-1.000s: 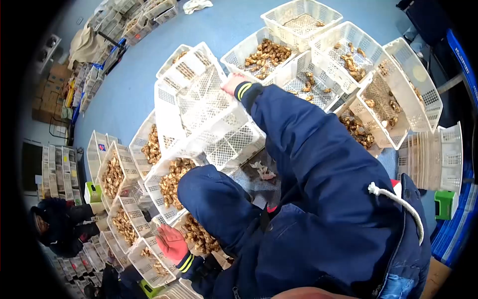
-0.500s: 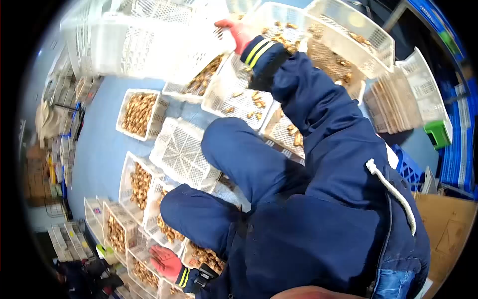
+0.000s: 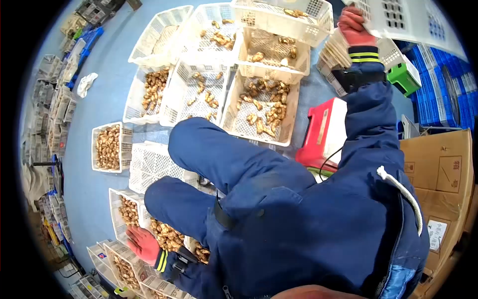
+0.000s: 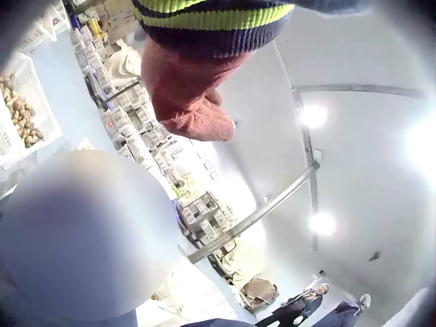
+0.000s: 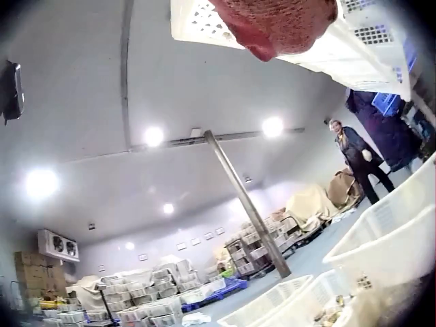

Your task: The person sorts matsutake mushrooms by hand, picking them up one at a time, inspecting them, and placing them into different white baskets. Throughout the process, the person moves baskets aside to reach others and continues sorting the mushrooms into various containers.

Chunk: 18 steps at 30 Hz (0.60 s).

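My right hand (image 3: pixel 354 26), in a red glove, grips the edge of a white perforated plastic crate (image 3: pixel 418 22) at the upper right of the head view. In the right wrist view, the glove (image 5: pixel 279 24) overlaps that crate's white wall (image 5: pixel 368 58). My left hand (image 3: pixel 143 244), also gloved in red, is spread with straight fingers and holds nothing. It hovers beside a crate (image 3: pixel 113 214) of brown, knobbly pieces (image 3: pixel 128 212) and another heap of them (image 3: pixel 167 235) near my knee.
White crates with scattered brown pieces (image 3: pixel 269 112) stand ahead of my knees. An upturned crate (image 3: pixel 157 167) lies left of them. To the right are a red-and-white box-shaped device (image 3: pixel 318 134), stacked crates (image 3: pixel 333 57) and a cardboard box (image 3: pixel 438 194). People (image 5: pixel 357 153) stand farther off.
My right hand has swung the white crate from the front left over to the far right, as the view turned. Where it was, an upturned crate now shows. My left hand stays spread.
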Each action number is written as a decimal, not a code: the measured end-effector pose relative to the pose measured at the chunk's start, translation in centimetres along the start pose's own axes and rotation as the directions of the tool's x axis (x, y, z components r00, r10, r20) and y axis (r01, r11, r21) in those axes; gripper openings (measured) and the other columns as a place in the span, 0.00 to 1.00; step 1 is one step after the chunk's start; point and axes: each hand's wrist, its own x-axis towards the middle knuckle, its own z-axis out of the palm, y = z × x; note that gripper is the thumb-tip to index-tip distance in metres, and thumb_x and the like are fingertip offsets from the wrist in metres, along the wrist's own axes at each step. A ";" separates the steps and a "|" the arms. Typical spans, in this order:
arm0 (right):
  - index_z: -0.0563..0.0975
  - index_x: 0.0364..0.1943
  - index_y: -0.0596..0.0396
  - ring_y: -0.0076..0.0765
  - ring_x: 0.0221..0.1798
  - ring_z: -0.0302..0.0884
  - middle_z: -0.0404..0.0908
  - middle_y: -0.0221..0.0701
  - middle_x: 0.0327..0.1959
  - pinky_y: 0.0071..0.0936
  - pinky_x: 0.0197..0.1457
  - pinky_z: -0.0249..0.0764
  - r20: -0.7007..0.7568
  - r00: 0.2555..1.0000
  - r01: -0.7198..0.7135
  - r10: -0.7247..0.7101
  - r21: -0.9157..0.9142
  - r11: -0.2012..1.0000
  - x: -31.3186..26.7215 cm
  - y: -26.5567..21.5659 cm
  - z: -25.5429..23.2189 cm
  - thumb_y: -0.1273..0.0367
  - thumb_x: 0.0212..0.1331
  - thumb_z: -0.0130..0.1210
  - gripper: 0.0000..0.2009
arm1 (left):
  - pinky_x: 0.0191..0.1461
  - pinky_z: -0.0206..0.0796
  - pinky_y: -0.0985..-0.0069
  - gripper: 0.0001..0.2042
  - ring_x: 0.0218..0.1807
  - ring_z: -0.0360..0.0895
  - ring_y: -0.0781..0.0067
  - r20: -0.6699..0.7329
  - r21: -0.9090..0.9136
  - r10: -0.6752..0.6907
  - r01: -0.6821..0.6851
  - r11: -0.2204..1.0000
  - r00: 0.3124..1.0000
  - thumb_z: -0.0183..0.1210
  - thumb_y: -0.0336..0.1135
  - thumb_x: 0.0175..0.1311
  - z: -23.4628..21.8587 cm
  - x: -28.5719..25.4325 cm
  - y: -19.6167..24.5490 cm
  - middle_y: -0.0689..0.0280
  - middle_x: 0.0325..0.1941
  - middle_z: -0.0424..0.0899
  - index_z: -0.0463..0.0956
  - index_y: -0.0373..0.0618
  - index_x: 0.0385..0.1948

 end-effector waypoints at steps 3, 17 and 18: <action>0.66 0.30 0.66 0.17 0.12 0.60 0.65 0.25 0.16 0.12 0.14 0.52 -0.030 0.947 0.315 -0.319 -0.101 0.944 -4.0 -4.2 0.7 0.69 0.49 0.46 0.11 | 0.61 0.53 0.69 0.17 0.59 0.61 0.65 -0.017 -0.042 -0.012 0.011 0.999 1.000 0.41 0.37 0.64 0.4 0.8 -0.4 0.58 0.58 0.63 0.64 0.36 0.50; 0.68 0.16 0.48 0.21 0.13 0.59 0.68 0.23 0.14 0.15 0.15 0.50 -0.157 0.615 0.549 -0.773 -0.618 0.562 -16.1 -21.9 -4.7 0.66 0.41 0.51 0.05 | 0.61 0.54 0.66 0.17 0.58 0.61 0.63 -0.022 -0.099 -0.014 0.012 0.995 1.000 0.42 0.36 0.64 -0.4 0.7 -0.7 0.57 0.58 0.63 0.63 0.35 0.50; 0.69 0.16 0.47 0.21 0.12 0.58 0.66 0.23 0.11 0.15 0.15 0.51 -0.134 0.540 0.560 -0.831 -0.680 0.473 -18.2 -24.3 -5.7 0.65 0.43 0.48 0.06 | 0.61 0.54 0.66 0.17 0.58 0.61 0.63 -0.029 -0.105 -0.019 0.016 0.994 0.999 0.42 0.36 0.64 -0.9 0.4 -0.4 0.57 0.58 0.63 0.63 0.35 0.50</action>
